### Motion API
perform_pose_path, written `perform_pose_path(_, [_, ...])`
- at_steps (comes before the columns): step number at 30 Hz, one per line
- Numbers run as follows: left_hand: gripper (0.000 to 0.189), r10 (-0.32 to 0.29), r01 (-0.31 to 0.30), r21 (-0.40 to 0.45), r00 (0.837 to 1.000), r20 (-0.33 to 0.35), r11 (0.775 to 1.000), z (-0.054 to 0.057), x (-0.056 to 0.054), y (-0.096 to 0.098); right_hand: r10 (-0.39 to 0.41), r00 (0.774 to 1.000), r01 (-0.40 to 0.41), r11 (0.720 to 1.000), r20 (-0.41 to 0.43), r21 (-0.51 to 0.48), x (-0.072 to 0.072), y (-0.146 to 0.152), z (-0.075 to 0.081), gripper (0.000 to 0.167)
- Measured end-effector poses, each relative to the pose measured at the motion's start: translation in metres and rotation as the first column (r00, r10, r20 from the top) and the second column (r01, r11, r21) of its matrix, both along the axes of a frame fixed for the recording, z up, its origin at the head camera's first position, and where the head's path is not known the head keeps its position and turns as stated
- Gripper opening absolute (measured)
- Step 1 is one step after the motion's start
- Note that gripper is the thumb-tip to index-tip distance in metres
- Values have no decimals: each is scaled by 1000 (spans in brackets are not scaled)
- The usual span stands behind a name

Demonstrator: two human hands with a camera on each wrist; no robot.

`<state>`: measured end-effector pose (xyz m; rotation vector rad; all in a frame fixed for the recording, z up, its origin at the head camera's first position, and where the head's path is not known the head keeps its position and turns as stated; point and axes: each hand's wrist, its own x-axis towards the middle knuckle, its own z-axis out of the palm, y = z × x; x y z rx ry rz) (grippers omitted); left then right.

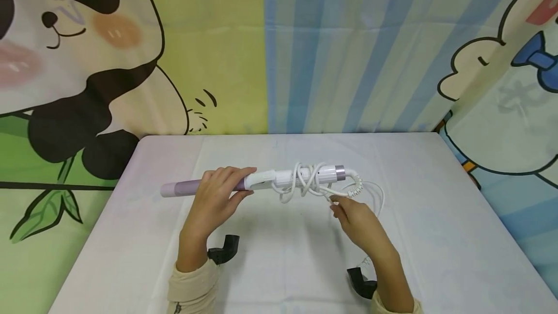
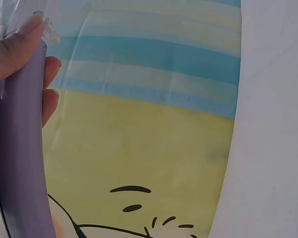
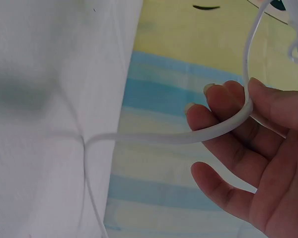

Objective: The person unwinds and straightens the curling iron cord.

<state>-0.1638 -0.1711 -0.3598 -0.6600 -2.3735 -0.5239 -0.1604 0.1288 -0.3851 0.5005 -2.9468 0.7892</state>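
In the head view a white and purple curling iron [image 1: 263, 178] lies level above the table, its pale tip to the left. My left hand [image 1: 213, 202] grips it around the purple barrel [image 2: 22, 139], near where the white handle begins; the left wrist view shows the thumb [image 2: 20, 47] across it. A white power cord [image 1: 311, 178] is wound in loose loops around the handle. Just below the handle's right end, my right hand [image 1: 359, 222] pinches a stretch of the cord [image 3: 188, 136] between thumb and forefinger, the other fingers loosely bent.
Beneath the hands is a table with a white cloth [image 1: 279, 265]. Behind it hangs a cartoon-printed curtain [image 1: 226, 38]. Black angled pieces [image 1: 226, 250] sit by both wrists. A thin loop of cord [image 1: 381, 197] hangs behind my right hand.
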Motion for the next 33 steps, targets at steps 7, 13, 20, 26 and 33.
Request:
perform_pose_path(7, [51,13,-13,15,1000,-25,1000,-2,1,4,194,980,-187,974,-42,131,9,-33,-22,37])
perform_pose_path(13, [50,9,-9,5,1000,-29,1000,-1,0,9,141,958,-131,990,-250,57,12,-36,-15,75])
perform_pose_path(20, [49,-11,10,-25,999,-33,1000,0,0,19,133,933,-143,990,-333,-8,13,-37,-8,82])
perform_pose_path(26, [49,-21,20,-45,999,-37,999,0,0,27,141,932,-160,987,-334,-29,11,-38,-8,80])
perform_pose_path(33, [49,-26,25,-47,999,-27,999,0,2,31,171,937,-180,984,-304,-1,8,-41,-17,81])
